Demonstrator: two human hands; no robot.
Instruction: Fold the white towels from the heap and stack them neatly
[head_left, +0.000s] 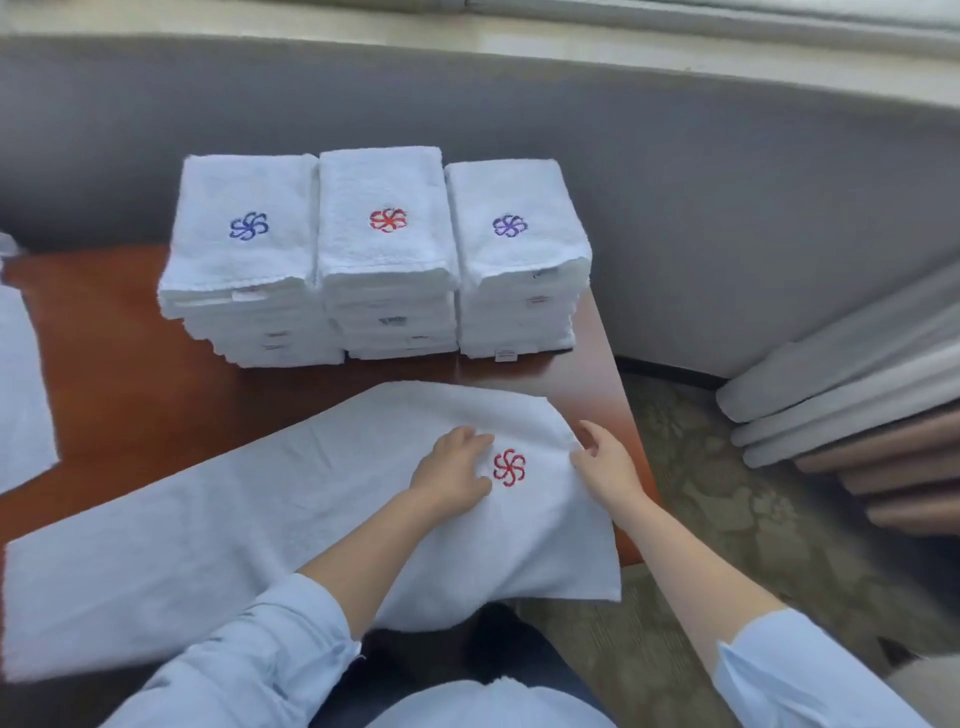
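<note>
towel (260, 545) spread lengthwise along the near edge of the wooden table (130, 374), red logo (509, 467) face up, probably so it lands on top like the folded stacks (387, 249) behind. left hand (452, 470) flat, fingers straight, pinning cloth beside the logo. right hand (605, 462) at the towel's right edge; can't tell if it pinches or just touches.

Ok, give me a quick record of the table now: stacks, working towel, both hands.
stacks: three piles of folded white towels, side by side at the far side of the brown wooden table
top logos: blue, red, purple, left to right
working towel: flat white towel with red pinwheel logo, spread in front
left hand: flat on it, beside the logo
right hand: grip on its right edge
other: white cloth at left
</note>
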